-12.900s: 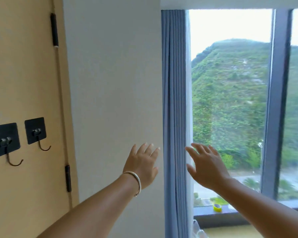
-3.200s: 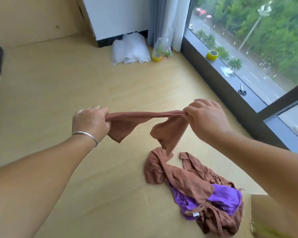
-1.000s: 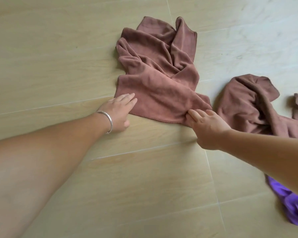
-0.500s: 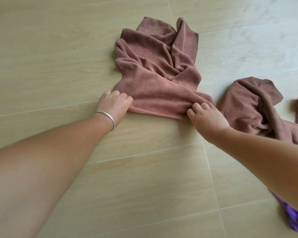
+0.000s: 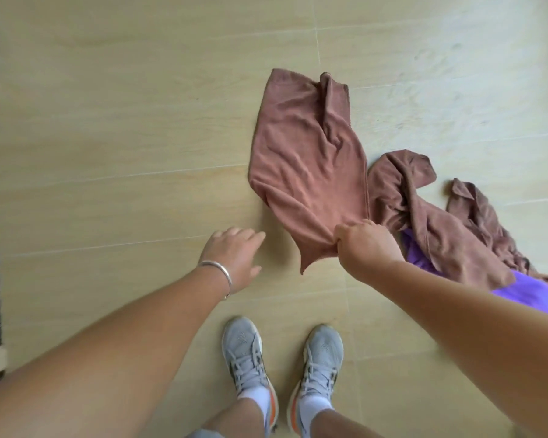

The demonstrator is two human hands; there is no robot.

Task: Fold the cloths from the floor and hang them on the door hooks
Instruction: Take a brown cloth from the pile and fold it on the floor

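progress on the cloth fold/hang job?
Done: nothing folded or hung in view.
In hand: right hand grips one brown cloth by its corner; left hand open, empty.
Left: crumpled brown cloths and purple cloth lie on the floor.

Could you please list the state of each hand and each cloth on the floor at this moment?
Right hand: grips the near corner of the brown cloth.
Left hand: fingers straight, holding nothing, beside the cloth.
Brown cloth: partly lifted at the near corner, the rest spread on the floor, not yet folded.
Brown pile: crumpled on the floor.
Purple cloth: crumpled, partly under the brown pile.
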